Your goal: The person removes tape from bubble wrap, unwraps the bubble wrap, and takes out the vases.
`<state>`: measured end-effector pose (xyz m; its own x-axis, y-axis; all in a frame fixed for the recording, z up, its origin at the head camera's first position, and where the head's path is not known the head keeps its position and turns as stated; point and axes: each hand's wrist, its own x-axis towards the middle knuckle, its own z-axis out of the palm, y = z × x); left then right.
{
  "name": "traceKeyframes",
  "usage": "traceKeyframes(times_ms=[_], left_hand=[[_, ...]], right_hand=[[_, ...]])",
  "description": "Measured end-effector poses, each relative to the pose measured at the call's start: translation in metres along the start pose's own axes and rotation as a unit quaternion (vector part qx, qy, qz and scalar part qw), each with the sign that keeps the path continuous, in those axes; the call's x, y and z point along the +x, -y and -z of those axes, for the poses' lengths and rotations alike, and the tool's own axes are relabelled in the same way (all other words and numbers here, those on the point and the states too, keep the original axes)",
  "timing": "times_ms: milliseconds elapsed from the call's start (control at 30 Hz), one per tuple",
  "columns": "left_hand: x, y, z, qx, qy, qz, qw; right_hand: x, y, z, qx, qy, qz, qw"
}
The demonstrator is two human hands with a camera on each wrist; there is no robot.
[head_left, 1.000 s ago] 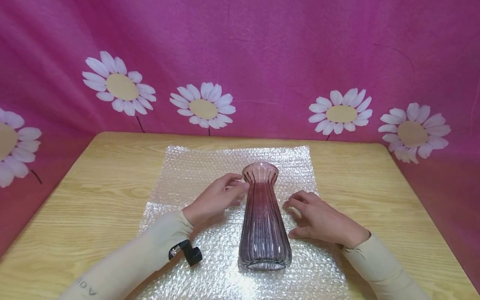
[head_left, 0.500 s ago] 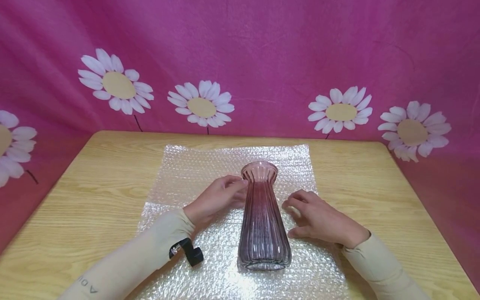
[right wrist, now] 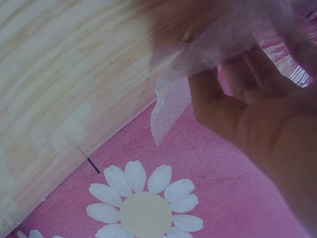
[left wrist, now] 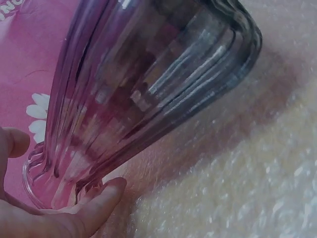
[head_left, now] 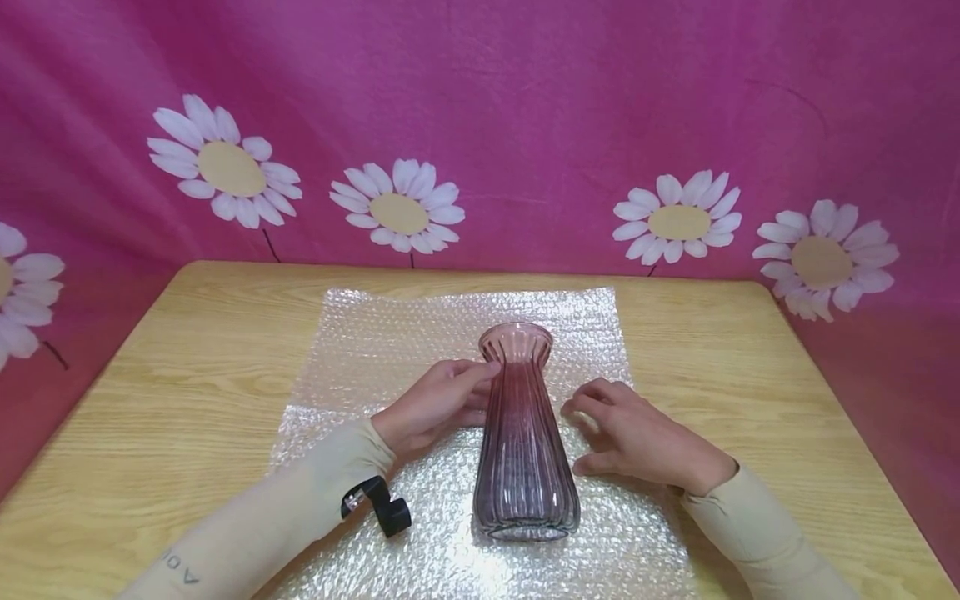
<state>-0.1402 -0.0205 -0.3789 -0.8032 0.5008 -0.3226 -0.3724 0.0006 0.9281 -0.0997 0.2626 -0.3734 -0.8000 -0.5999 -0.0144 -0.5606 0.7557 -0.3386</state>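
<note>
A ribbed glass vase [head_left: 525,442], pink at its flared rim and smoky grey at its base, lies on a sheet of bubble wrap [head_left: 375,333], its rim toward the back. My left hand [head_left: 442,400] holds the vase at its narrow neck, the thumb on the near side. In the left wrist view, that hand's fingers [left wrist: 99,203] reach along the neck just below the rim of the vase [left wrist: 129,89]. My right hand [head_left: 645,433] rests on the wrap to the right, fingers loosely bent and apart from the vase. In the right wrist view, clear film overlaps its fingertips.
A wooden table [head_left: 187,375] carries the bubble wrap. Behind and beside it hangs a pink curtain [head_left: 525,125] printed with white daisies. A black wrist mount [head_left: 386,508] sticks out from the left sleeve.
My left hand has moved slightly nearer, and its thumb now overlaps the vase's neck where before it was beside the rim. The right hand has stayed still.
</note>
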Motion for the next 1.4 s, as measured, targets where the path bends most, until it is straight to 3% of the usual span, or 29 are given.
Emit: traceKeyframes(times_ms=[267, 1200, 1400], left_hand=[[0.003, 0.001, 0.002, -0.035, 0.022, 0.014, 0.9991], [0.014, 0.008, -0.009, -0.104, -0.004, 0.036, 0.9939], [0.012, 0.009, -0.010, -0.099, 0.011, 0.031, 0.9945]], right_hand=[[0.001, 0.001, 0.000, 0.006, 0.007, -0.010, 1.000], [0.001, 0.001, 0.000, 0.008, 0.005, -0.014, 1.000], [0.001, 0.000, -0.002, 0.005, 0.006, -0.015, 1.000]])
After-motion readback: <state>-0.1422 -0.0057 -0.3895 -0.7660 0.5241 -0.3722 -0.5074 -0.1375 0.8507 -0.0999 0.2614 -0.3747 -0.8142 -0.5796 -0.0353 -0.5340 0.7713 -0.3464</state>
